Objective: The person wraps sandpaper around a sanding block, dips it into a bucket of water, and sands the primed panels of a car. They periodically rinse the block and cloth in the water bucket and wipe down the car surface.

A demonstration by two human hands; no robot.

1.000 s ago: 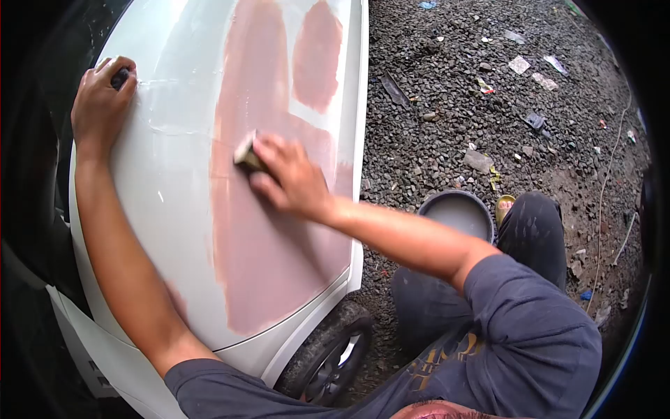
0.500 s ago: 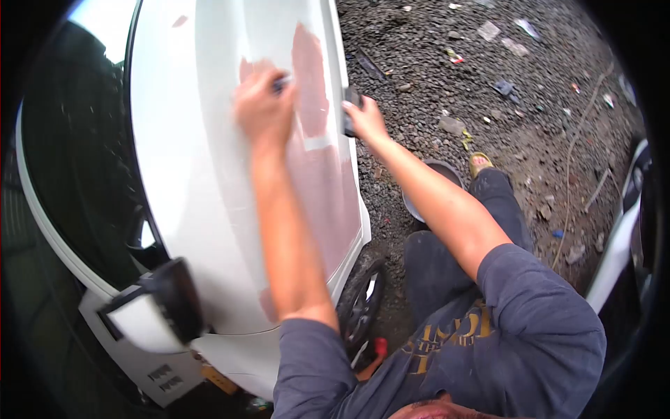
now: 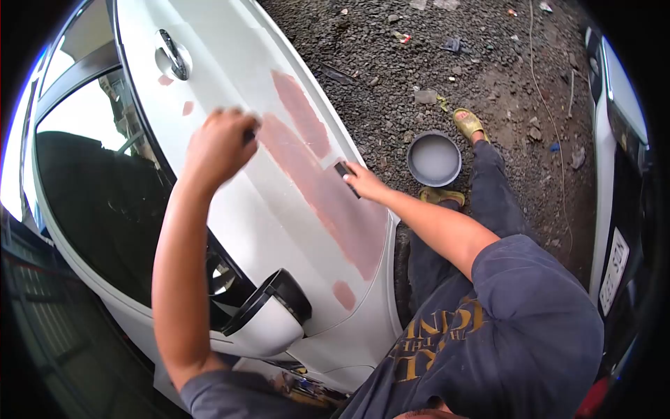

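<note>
Slightly blurred, my left hand [image 3: 220,143] is raised over the white car door [image 3: 244,216], its fingers closed around a small dark object [image 3: 249,135] that mostly hides in the grip. My right hand [image 3: 366,183] grips a narrow black block [image 3: 347,179] at the lower part of the door. The block lies against a large dull pink patch [image 3: 352,223] on the panel. Above it, a second pink patch [image 3: 301,112] runs lengthwise, and a small pink spot [image 3: 344,295] shows nearer the mirror.
The side mirror [image 3: 269,318] juts out at the near end of the door, the chrome handle [image 3: 172,54] at the far end. A round bucket [image 3: 434,159] of cloudy liquid stands on gravel [image 3: 377,63] beside my feet. Another vehicle [image 3: 611,209] is at the right.
My view has swung, bringing the door handle and whole bucket into sight. My left hand has shifted left, away from the pink patch; my right hand still holds the block by the door.
</note>
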